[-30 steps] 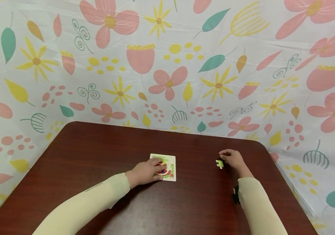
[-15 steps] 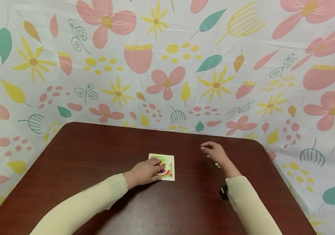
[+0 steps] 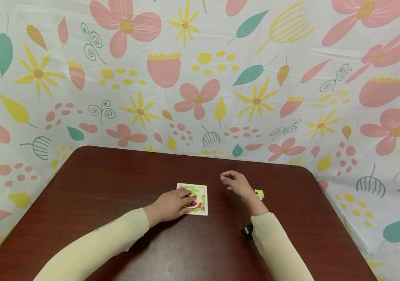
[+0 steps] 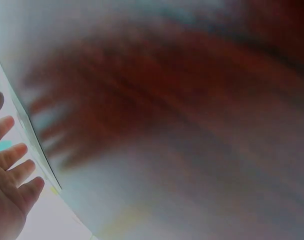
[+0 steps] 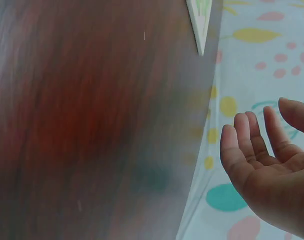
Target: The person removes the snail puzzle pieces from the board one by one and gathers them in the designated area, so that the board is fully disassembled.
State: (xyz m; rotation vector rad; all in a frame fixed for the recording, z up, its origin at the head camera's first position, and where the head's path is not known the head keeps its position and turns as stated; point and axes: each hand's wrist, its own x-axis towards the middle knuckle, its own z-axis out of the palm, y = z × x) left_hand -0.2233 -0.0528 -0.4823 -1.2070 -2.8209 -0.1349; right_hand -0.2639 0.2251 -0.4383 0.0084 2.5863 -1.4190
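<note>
A small square jigsaw puzzle board (image 3: 206,201) with a pale frame and a green and red picture lies mid-table. Over its left part rests my left hand (image 3: 171,204), fingers spread and covering some of the picture. The left wrist view has those fingers (image 4: 12,156) against the board's edge. To the right of the board, above the table, is my right hand (image 3: 237,185) with loosely bent fingers. Nothing shows between its fingers (image 5: 243,132) in the right wrist view. Behind that wrist lies a green puzzle piece (image 3: 260,193), partly hidden by the arm.
The dark red-brown wooden table (image 3: 122,175) has rounded far corners. A white curtain (image 3: 192,78) printed with flowers and leaves hangs right behind it and along the sides. A black wrist device (image 3: 247,232) sits below the right sleeve.
My right hand has left the green puzzle piece at the right and moved left toward the board, uncovering more of the piece. My left hand stays on the board. The head view has shifted slightly.
</note>
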